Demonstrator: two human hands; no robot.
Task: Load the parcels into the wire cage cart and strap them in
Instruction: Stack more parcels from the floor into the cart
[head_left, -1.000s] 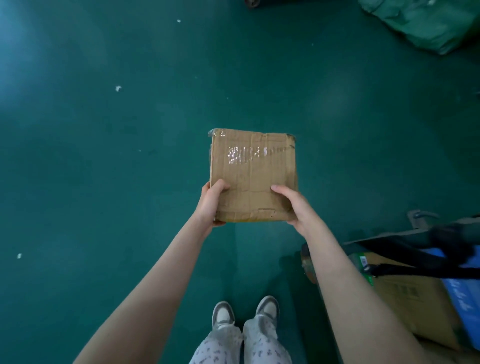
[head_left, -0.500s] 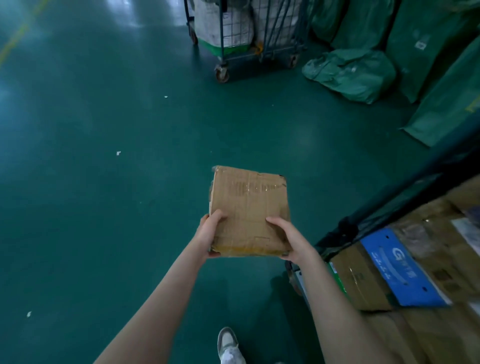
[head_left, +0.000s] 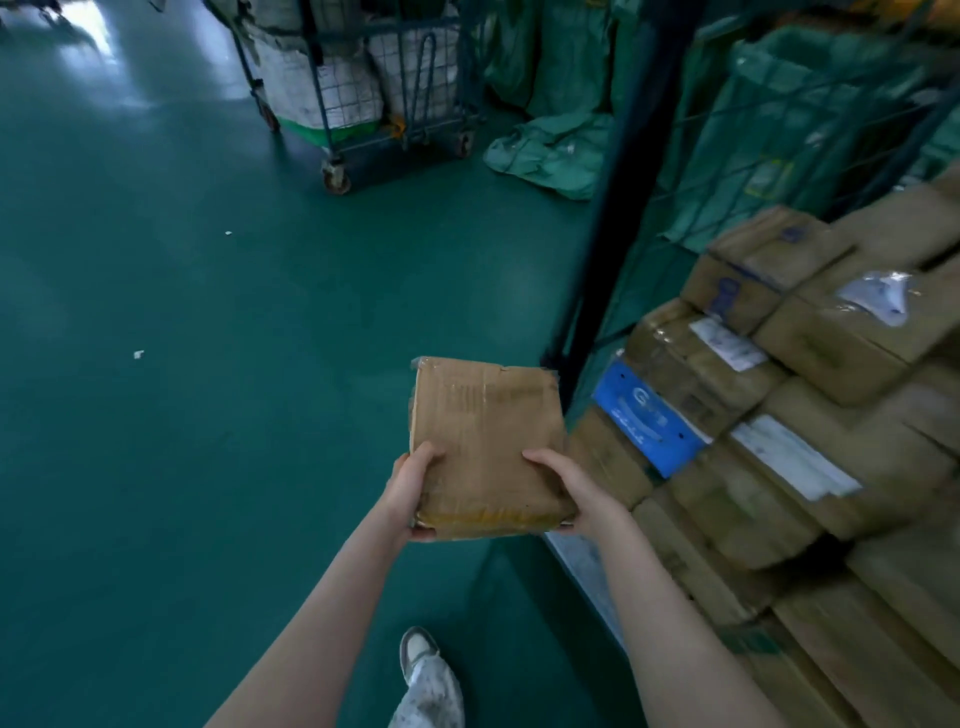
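Head view, centre frame: flat cardboard parcel (head_left: 485, 441), creased and taped, gripped at near corners by left hand (head_left: 410, 488) and right hand (head_left: 576, 493), thumbs on top, fingers curled under. Just right: wire cage cart (head_left: 602, 208), dark upright post by parcel's far corner, stacked brown boxes (head_left: 779, 415) inside. Upper centre: second wheeled cage (head_left: 363, 78) with white sacks, crumpled green bags (head_left: 550, 145) beside. Glossy green floor (head_left: 182, 364).

The floor (head_left: 208, 364) is deep teal green with a few white flecks. The parcel (head_left: 485, 431) is plain brown cardboard, yellowish along its near edge. The stacked boxes (head_left: 831, 364) are tan with white labels; one bears a blue panel (head_left: 641, 418) with white lettering. The sacks (head_left: 550, 150) are green. The trousers (head_left: 431, 696) are pale with a small dark print, perhaps floral.
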